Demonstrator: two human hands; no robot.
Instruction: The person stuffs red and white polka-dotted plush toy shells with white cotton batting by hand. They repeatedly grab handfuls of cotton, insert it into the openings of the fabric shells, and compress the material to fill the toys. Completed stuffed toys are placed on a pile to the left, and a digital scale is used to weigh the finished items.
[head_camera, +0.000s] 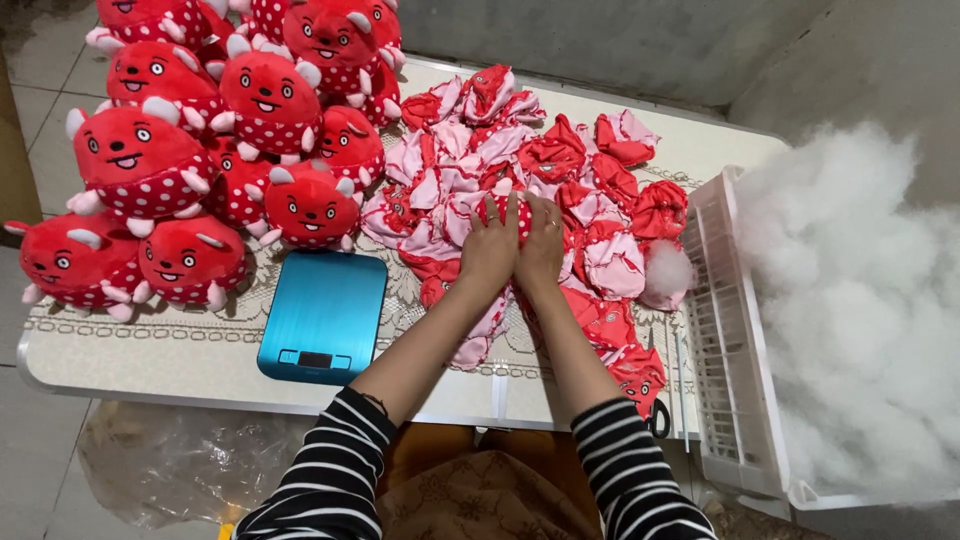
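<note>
Both hands are pressed side by side onto one red polka-dot toy skin (512, 212) that lies in the heap of unstuffed skins (520, 180) at the middle of the counter (150, 355). The left hand (489, 245) and the right hand (541, 245) are laid flat, with the fingers (500, 218) stretched out and held together over the fabric; nothing is clamped between them. The step in hand is judged to be the picking or smoothing of a single skin out of the heap. A firm pinch on that one skin, clear of its neighbours, is probably called for next.

Finished red plush toys (200, 130) are stacked at the counter's far left corner, and a blue flat scale (323, 315) is set near the front edge. A white slatted bin (725, 330) of loose white stuffing (860, 300) is placed against the right edge. No packages, labels or signs can be made out.
</note>
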